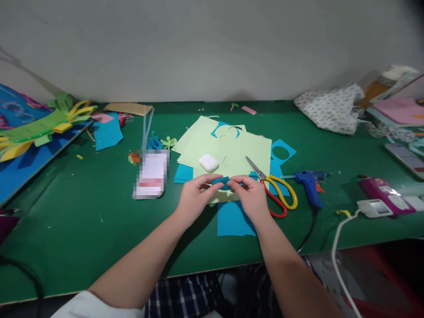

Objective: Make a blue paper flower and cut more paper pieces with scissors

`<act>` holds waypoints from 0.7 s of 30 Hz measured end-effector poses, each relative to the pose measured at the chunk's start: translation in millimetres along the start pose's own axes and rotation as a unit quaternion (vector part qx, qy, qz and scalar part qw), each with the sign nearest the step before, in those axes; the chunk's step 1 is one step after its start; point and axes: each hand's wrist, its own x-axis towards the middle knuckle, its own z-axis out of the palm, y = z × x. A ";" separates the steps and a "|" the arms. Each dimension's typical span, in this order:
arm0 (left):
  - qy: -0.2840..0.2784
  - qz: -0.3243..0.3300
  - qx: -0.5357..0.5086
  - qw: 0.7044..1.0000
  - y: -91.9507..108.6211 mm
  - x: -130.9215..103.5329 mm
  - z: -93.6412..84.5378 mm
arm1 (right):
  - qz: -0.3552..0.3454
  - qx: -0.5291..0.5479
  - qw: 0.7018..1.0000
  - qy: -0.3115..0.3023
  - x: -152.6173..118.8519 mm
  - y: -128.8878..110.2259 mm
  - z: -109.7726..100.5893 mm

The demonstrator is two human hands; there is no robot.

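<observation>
Between my two hands is a small folded piece of blue paper (225, 181), held over the pale green sheets. My left hand (198, 194) pinches its left end between thumb and fingers. On the other end, my right hand (249, 194) pinches with thumb and forefinger. Scissors (281, 196) with one red and one yellow handle lie just right of my right hand, blades pointing up-left. A white earphone-like case (208, 163) rests on the pale green paper (232, 148) beyond my left hand. Partly under my right wrist lies a blue sheet (233, 221).
A phone (152, 174) with a blurred screen lies left. Blue glue gun (309, 185), its cord hanging over the front edge, lies right. Farther right are a purple power strip (386, 194) and another phone (406, 159). Paper flowers (168, 142) and cut blue scraps (283, 152) surround the sheets.
</observation>
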 end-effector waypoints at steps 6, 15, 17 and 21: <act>0.027 -0.009 -0.027 0.999 -1.9 1.0 -0.2 | 0.022 0.033 0.999 -0.024 0.4 0.7 -0.9; 0.017 0.027 0.029 0.999 -0.9 -1.9 0.3 | 0.010 0.033 0.999 -0.010 0.1 -2.8 -0.2; 0.019 0.032 0.036 0.999 -0.9 -2.5 0.1 | 0.008 0.036 0.999 -0.011 0.5 -1.3 -0.3; 0.021 0.040 0.046 0.998 -1.3 -2.3 0.5 | 0.005 0.041 0.999 -0.016 0.6 0.2 -0.1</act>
